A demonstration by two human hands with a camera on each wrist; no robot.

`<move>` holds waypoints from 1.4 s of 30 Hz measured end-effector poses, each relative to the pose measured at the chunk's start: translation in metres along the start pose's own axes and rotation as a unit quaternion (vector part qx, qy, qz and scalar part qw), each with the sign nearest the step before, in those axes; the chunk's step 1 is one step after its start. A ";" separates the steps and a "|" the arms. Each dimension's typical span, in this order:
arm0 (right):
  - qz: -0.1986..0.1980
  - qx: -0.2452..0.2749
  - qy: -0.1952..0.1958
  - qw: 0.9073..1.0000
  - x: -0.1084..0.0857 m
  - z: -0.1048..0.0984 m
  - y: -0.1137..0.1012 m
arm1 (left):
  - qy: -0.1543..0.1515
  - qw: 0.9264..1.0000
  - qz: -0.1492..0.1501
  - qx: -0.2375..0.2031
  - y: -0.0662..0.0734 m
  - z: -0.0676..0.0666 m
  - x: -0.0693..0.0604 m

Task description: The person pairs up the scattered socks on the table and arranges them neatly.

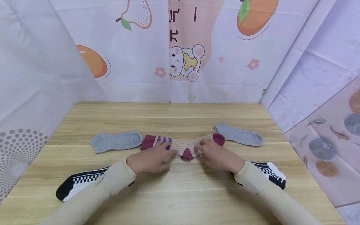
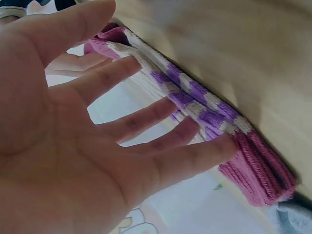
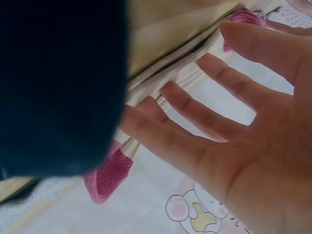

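Nearest us, the left sleeve (image 1: 98, 193) and right sleeve (image 1: 277, 200), both cream, reach in over the wooden table (image 1: 180, 203). Left hand (image 1: 152, 157): fingers spread and nearly straight, wrapped round nothing, tips at the purple-checked end of a maroon-and-beige sock (image 1: 181, 145). Right hand (image 1: 220, 156): 4 fingers fanned, gently bent, tips along the striped stretch nearer the toe, gripping nothing. We cannot tell how firmly the fingertips press.

That sock lies stretched sideways beneath both sets of fingertips, its maroon heel (image 1: 187, 153) between them, pointing towards us. Left wrist view shows layered edges at the cuff; whether 1 sock or 2, we cannot tell.

We count 4 more socks: left grey sock (image 1: 116, 141), left of the left fingers; right grey sock (image 1: 242, 136), beyond and right of the right fingers; left black-and-white sock (image 1: 82, 179) and right black-and-white sock (image 1: 271, 172), outward and nearer us than the fingers, partly hidden by the sleeves.
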State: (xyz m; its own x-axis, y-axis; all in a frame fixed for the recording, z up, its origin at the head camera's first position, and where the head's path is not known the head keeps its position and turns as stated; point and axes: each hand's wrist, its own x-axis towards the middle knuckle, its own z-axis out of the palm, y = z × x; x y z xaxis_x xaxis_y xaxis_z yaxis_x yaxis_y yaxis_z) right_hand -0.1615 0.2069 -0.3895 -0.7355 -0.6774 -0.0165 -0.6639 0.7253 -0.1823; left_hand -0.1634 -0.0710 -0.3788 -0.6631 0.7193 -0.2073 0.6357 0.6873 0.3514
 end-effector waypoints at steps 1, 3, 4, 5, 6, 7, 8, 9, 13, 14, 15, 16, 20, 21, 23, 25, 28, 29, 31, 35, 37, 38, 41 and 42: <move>-0.003 -0.002 0.003 1.000 0.002 0.000 0.003 | -0.002 1.000 -0.001 -0.002 -0.002 -0.002 0.002; -0.006 -0.004 0.007 1.000 0.007 -0.001 0.007 | -0.005 1.000 -0.003 -0.006 -0.007 -0.005 0.007; -0.008 -0.004 0.006 1.000 0.009 -0.001 0.009 | -0.008 1.000 -0.004 -0.008 -0.010 -0.007 0.009; -0.007 -0.003 0.003 1.000 0.011 -0.002 0.011 | -0.011 1.000 -0.008 -0.012 -0.012 -0.010 0.011; -0.002 0.000 -0.004 1.000 0.014 -0.003 0.013 | -0.014 1.000 -0.009 -0.016 -0.014 -0.012 0.013; 0.000 0.001 -0.010 1.000 0.016 -0.003 0.015 | -0.017 1.000 -0.012 -0.015 -0.016 -0.014 0.015; 0.004 0.002 -0.016 1.000 0.019 -0.004 0.017 | -0.018 1.000 -0.014 -0.015 -0.018 -0.015 0.017; 0.006 0.005 -0.020 1.000 0.022 -0.004 0.020 | -0.019 1.000 -0.015 -0.015 -0.021 -0.016 0.019; 0.001 0.014 -0.025 1.000 0.034 -0.007 0.032 | -0.018 1.000 -0.019 -0.010 -0.030 -0.020 0.025; -0.001 0.015 -0.025 1.000 0.037 -0.008 0.035 | -0.016 1.000 -0.017 -0.007 -0.032 -0.020 0.027; -0.003 0.021 -0.025 0.999 0.040 -0.010 0.037 | -0.015 1.000 -0.015 -0.006 -0.034 -0.021 0.029; -0.005 0.023 -0.026 0.999 0.042 -0.012 0.040 | -0.013 1.000 -0.013 -0.004 -0.036 -0.022 0.031; -0.008 0.031 -0.035 0.999 0.050 -0.019 0.046 | -0.009 1.000 -0.012 -0.001 -0.041 -0.026 0.041; -0.009 0.033 -0.040 0.999 0.053 -0.020 0.048 | -0.011 1.000 -0.017 -0.002 -0.042 -0.027 0.042; -0.004 0.036 -0.056 0.998 0.058 -0.023 0.051 | -0.013 1.000 -0.023 -0.003 -0.045 -0.030 0.046; 0.004 0.037 -0.072 0.997 0.063 -0.025 0.054 | -0.015 1.000 -0.024 -0.002 -0.048 -0.032 0.051; 0.028 0.042 -0.099 0.994 0.070 -0.027 0.060 | -0.018 0.999 -0.031 0.004 -0.052 -0.036 0.058; 0.034 0.043 -0.106 0.993 0.073 -0.028 0.063 | -0.019 0.999 -0.031 0.005 -0.053 -0.037 0.060; 0.043 0.046 -0.113 0.992 0.078 -0.029 0.068 | -0.023 0.999 -0.036 0.003 -0.056 -0.039 0.064; 0.050 0.046 -0.104 0.992 0.087 -0.029 0.078 | -0.035 0.998 -0.047 -0.006 -0.061 -0.044 0.071; 0.045 0.047 -0.089 0.994 0.091 -0.029 0.083 | -0.040 0.998 -0.055 -0.010 -0.064 -0.046 0.076; 0.040 0.045 -0.082 0.995 0.092 -0.029 0.085 | -0.041 0.997 -0.058 -0.011 -0.066 -0.047 0.078; 0.025 0.042 -0.065 0.997 0.097 -0.029 0.091 | -0.039 0.997 -0.064 -0.012 -0.070 -0.050 0.085; 0.018 0.041 -0.061 0.997 0.099 -0.029 0.092 | -0.038 0.997 -0.067 -0.012 -0.071 -0.051 0.087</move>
State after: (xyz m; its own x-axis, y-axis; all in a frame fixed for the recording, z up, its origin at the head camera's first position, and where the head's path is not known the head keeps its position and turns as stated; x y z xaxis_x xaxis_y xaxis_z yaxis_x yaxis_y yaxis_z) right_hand -0.2995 0.2105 -0.3798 -0.7337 -0.6642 -0.1433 -0.6202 0.7408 -0.2582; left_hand -0.2863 -0.0625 -0.3749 -0.7097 0.6268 -0.3216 0.5328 0.7762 0.3371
